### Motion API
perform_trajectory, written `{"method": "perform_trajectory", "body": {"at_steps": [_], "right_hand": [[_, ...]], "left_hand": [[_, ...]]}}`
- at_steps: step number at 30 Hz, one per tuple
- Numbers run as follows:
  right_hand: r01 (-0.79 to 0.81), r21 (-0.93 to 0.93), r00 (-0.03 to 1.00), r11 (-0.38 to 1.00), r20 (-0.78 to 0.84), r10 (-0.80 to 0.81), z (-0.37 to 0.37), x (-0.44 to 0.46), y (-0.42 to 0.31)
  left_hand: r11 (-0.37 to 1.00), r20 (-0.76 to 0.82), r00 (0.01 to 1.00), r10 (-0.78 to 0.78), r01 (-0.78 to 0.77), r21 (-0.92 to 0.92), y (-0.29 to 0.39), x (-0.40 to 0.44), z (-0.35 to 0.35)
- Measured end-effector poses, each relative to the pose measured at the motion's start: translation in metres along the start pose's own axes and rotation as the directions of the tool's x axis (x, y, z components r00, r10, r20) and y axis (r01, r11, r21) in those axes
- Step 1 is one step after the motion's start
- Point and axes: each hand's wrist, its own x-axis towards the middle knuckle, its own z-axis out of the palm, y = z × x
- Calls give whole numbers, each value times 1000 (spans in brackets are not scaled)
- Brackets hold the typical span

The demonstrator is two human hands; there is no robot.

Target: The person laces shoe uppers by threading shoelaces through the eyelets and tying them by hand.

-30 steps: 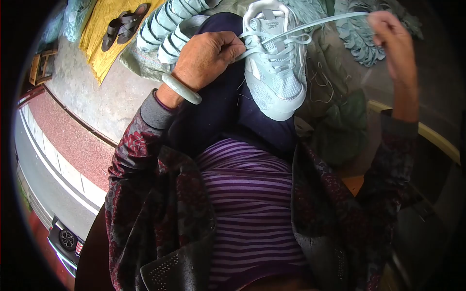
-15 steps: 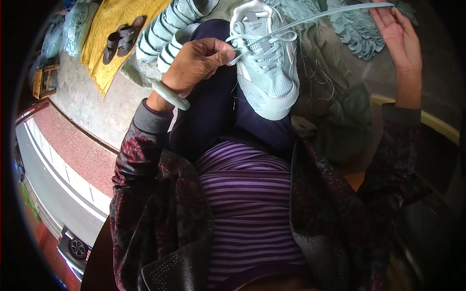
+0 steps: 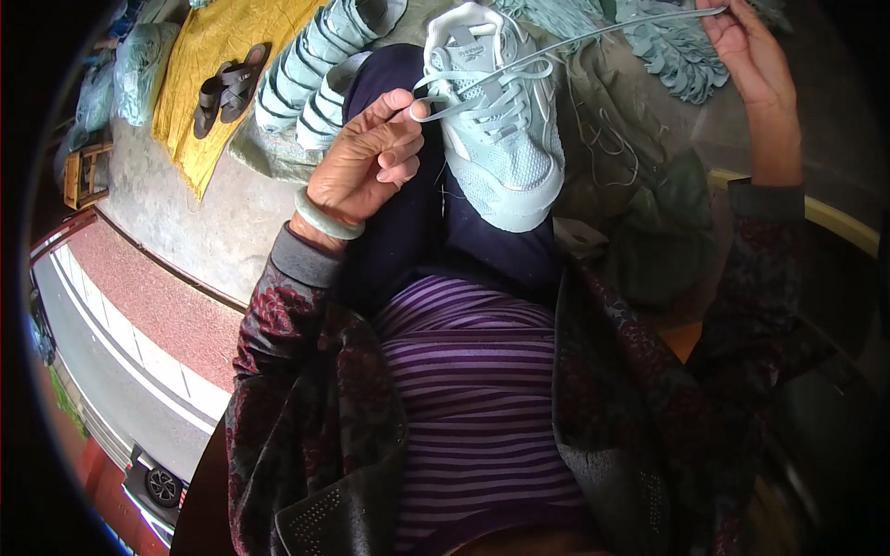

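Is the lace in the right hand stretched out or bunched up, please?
Stretched out: the lace runs nearly straight from shoe to right hand.

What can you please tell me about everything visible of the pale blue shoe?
The shoe is a low-cut lace-up with a mesh-like toe, smoother overlays, a white side marking, a pale lining and a small mark on its tongue. It sits sole down on the dark trousers, toe pointing toward the wearer, with no foot inside. Its laces are threaded: the left hand pinches lace beside the shoe, while the right hand holds a long strand drawn out.
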Motion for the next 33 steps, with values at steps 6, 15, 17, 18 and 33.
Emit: {"method": "perform_trajectory", "body": {"at_steps": [6, 15, 17, 18, 33], "right_hand": [[35, -29, 999, 999, -28, -36, 5, 8, 8], [166, -37, 973, 985, -156, -170, -1, 17, -9], [165, -45, 974, 985, -152, -170, 7, 23, -9], [168, -48, 975, 985, -142, -174, 7, 23, -9], [117, -69, 987, 991, 120, -108, 33, 2, 4]], "left_hand": [[999, -68, 997, 31, -28, 47, 4, 3, -4], [984, -130, 987, 98, -77, 159, -3, 7, 9], [981, -149, 984, 99, -72, 177, 2, 9, 8], [977, -166, 980, 107, -73, 201, 1, 10, 8], [930, -189, 976, 110, -34, 367, 5, 6, 10]]}}
